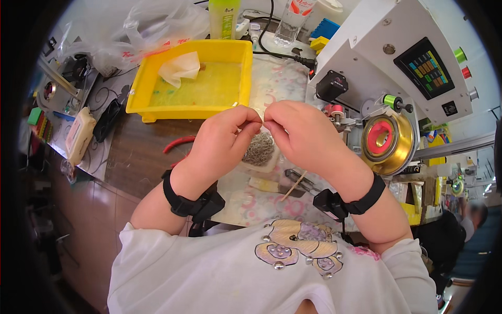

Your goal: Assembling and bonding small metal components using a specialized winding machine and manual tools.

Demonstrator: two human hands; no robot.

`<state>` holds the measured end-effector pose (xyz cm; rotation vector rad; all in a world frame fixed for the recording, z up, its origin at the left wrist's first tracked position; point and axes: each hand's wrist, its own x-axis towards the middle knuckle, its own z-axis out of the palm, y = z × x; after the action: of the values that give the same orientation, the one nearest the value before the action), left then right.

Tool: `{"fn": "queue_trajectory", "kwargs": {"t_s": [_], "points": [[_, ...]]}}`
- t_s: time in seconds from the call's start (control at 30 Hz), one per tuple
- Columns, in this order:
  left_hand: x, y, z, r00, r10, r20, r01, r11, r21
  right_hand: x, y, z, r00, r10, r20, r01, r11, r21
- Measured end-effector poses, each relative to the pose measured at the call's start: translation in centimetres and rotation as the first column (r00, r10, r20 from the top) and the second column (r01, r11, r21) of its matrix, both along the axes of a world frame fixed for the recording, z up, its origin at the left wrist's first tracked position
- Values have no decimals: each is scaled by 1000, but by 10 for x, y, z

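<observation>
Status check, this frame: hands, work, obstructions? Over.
Left hand, right hand: fingertips pinched, nearly meeting. Anything held: too small to tell. Metal pieces heaped just below. Red handle beside left hand.

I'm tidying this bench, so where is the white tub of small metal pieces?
The white tub is near the centre of the head view, partly hidden behind the left hand and right hand, below and right of the yellow bin.

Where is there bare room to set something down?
Brown tabletop, below the yellow tray and left of the red handle; patterned surface between tray and white machine. Crowded: around the wire-filled container, with metal tool and stick nearby.
</observation>
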<state>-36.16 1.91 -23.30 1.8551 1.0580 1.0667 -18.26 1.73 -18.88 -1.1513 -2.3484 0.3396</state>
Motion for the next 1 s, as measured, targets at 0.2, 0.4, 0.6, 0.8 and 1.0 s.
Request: {"fn": "queue_trajectory", "kwargs": {"t_s": [0.2,0.4,0.6,0.8,1.0], "points": [[-11,1,5,997,38,64,-38,999,-6,5,-16,20,994,-97,53,90,987,131],[-28,2,25,957,95,274,-48,984,-173,27,-35,47,978,-205,-30,206,948,242],[-64,4,59,915,179,361,-148,983,-113,82,-43,59,886,-392,-247,448,861,240],[-110,30,73,665,355,657,-328,929,-169,108,-58,53,753,-270,-600,310,950,-37],[-134,56,98,692,423,585,-448,887,-111,115,-61,57,701,-227,-676,199,973,-119]]}}
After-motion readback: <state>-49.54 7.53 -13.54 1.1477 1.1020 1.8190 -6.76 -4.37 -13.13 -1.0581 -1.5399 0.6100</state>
